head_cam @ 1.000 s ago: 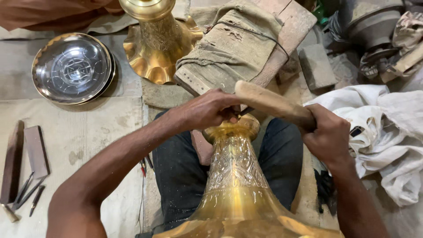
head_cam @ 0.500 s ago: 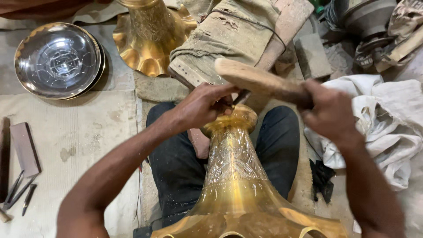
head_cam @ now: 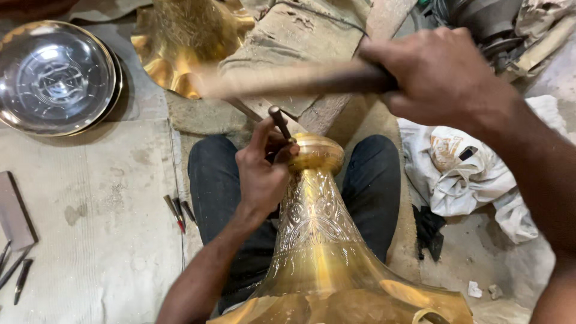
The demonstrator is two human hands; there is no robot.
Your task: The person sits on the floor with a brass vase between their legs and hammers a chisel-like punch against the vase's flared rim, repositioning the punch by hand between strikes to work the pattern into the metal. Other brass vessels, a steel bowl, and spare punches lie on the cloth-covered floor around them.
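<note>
A big gold vase (head_cam: 324,240) is lying between the person's knees, with its wide wavy end near the camera and its round narrow end pointing away. It is shining, and flower patterns are showing on its neck. A second gold piece (head_cam: 180,48) is sitting on the floor at the top, and a sack (head_cam: 300,42) is lying just beside it. A round silver plate (head_cam: 57,75) is sitting at the top left. A white cloth (head_cam: 468,174) is lying in a heap on the right. The right hand (head_cam: 438,75) is closing tight around a wooden stick (head_cam: 294,78), which is looking blurry above the vase. The left hand (head_cam: 264,171) is pinching a thin metal punch (head_cam: 280,122) in its fingers, and the tip of it is touching the round end of the vase. A few small tools (head_cam: 177,210) are lying on the mat (head_cam: 90,240) near the left knee.
</note>
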